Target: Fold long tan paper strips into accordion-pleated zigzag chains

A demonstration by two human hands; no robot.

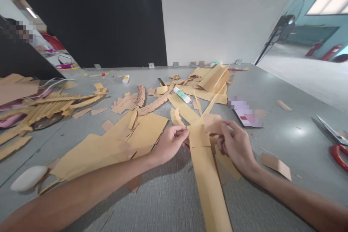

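Note:
A long tan paper strip (209, 181) runs from the bottom of the view up to both my hands, where other strips cross it. My left hand (170, 143) pinches the strip's left edge at the crossing, fingers closed. My right hand (235, 143) is closed on the crossing paper from the right, thumb and fingers pressed on a fold (212, 123). A glue stick (182, 95) with a green label lies just beyond the hands on more tan paper.
Tan paper sheets (116, 145) and scraps cover the grey table (272, 137). A woven strip piece (49, 107) lies at the left, red-handled scissors (337, 143) at the right edge, a small glue bottle (125, 78) farther back, a white object (27, 178) near left.

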